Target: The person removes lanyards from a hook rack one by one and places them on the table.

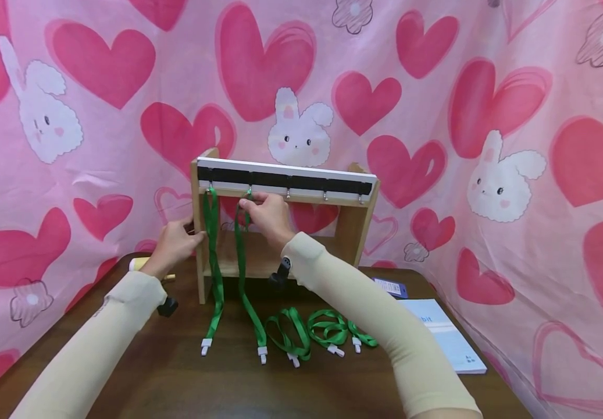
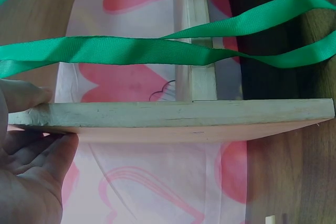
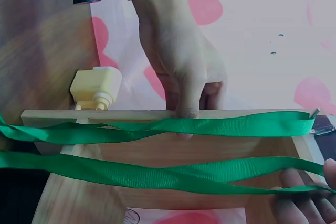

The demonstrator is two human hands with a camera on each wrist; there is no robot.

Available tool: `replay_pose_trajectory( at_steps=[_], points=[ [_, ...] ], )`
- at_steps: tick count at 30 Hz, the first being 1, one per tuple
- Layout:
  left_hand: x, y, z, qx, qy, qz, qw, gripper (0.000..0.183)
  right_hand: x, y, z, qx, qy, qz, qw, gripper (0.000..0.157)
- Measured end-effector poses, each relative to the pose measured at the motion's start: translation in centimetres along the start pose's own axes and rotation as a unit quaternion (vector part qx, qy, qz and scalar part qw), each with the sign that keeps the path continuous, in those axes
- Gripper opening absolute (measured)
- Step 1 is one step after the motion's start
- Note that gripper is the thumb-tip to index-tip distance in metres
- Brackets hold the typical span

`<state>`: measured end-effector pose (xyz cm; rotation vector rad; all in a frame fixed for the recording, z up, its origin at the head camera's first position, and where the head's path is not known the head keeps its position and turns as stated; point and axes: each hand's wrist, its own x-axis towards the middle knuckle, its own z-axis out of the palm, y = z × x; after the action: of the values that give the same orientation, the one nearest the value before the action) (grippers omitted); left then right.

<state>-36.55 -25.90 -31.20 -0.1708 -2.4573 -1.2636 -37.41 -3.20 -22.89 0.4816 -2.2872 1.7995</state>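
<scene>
A small wooden rack (image 1: pixel 353 235) stands on the table, its white top bar carrying a black strip with several metal hooks (image 1: pixel 288 192). My left hand (image 1: pixel 174 245) grips the rack's left side panel (image 2: pixel 184 114), thumb on one face and fingers on the other. From the leftmost hook hangs a green lanyard (image 1: pixel 214 262), its white clip (image 1: pixel 206 347) low in front. My right hand (image 1: pixel 268 218) pinches the top of a second green lanyard (image 1: pixel 242 256) right at the second hook. In the right wrist view, the right hand's fingers (image 3: pixel 302 203) partly show at the lower right.
Three looped green lanyards (image 1: pixel 328 329) with white clips lie on the table (image 1: pixel 175 378) before the rack. To the right are a white booklet (image 1: pixel 455 343) and a purple-edged card (image 1: pixel 392 287). A yellow bottle (image 3: pixel 94 87) stands beyond the left panel.
</scene>
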Motion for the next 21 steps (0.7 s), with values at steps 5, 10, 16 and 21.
replay_pose_trajectory(
  at_steps=[5, 10, 16, 21],
  points=[
    [0.0, 0.1, 0.1, 0.006, 0.001, 0.004, 1.0, 0.062, -0.2, -0.1, -0.5, 0.06, -0.006, 0.012, 0.998, 0.019],
    [0.1, 0.3, 0.0, 0.006, -0.003, 0.002, 1.0, 0.065, -0.7, -0.4, -1.3, 0.071, -0.007, 0.003, 0.997, 0.017],
    [0.0, 0.4, -0.1, 0.015, 0.002, -0.001, 0.9999, 0.066, -1.4, -1.1, -1.3, 0.077, -0.027, -0.012, 0.997, 0.017],
    [0.0, 0.2, -0.1, 0.015, 0.004, -0.002, 0.9999, 0.064, -2.2, -1.1, -1.5, 0.117, -0.04, -0.025, 0.992, 0.018]
  ],
)
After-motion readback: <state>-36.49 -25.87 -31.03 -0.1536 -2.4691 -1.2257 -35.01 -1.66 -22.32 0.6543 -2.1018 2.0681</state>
